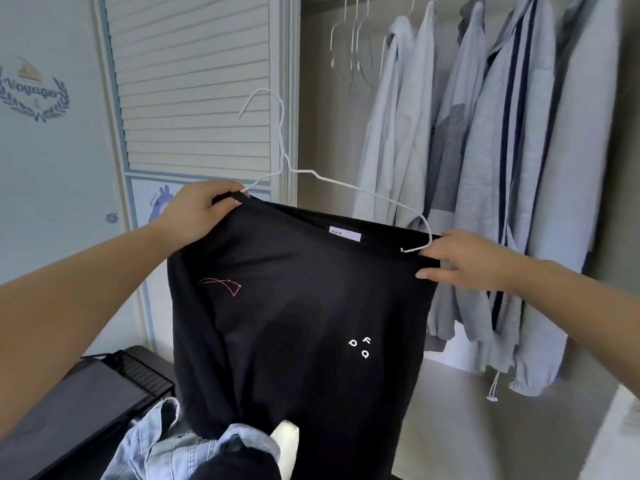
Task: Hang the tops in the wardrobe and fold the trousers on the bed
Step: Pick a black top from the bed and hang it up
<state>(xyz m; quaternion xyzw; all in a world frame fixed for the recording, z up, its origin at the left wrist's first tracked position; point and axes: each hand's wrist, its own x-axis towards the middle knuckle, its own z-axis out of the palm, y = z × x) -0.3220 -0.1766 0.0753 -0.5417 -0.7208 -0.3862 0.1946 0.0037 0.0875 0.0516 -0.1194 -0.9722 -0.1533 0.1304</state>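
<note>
- The left hand [199, 211] has its fingers curled over the left end of the neckline of the black top [298, 313], pinching cloth and what looks like the hanger's left arm together
- The right hand [460, 259] lies at three o'clock from the collar; its fingers run fairly straight along the cloth at the shoulder, right by the hanger's bent end, and whether the thumb grips underneath I cannot tell
- Between the hands the white wire hanger [282, 147] sits mostly outside the top, hook rising toward twelve o'clock, right arm lying along the neckline
- Step in hand, as I judge it: dressing the top onto the hanger, not yet hanging it. Next the right shoulder needs working over the hanger's end, then the hook lifting to the rail
- The top hangs in mid-air in front of the open wardrobe [329, 116]
- Inside the wardrobe, from one to three o'clock, pale grey and striped jackets [485, 168] hang close together; bare spare hangers [349, 39] hang at twelve
- At six to seven o'clock, light denim clothes [162, 441] lie heaped, beside a dark box [79, 410]
</note>
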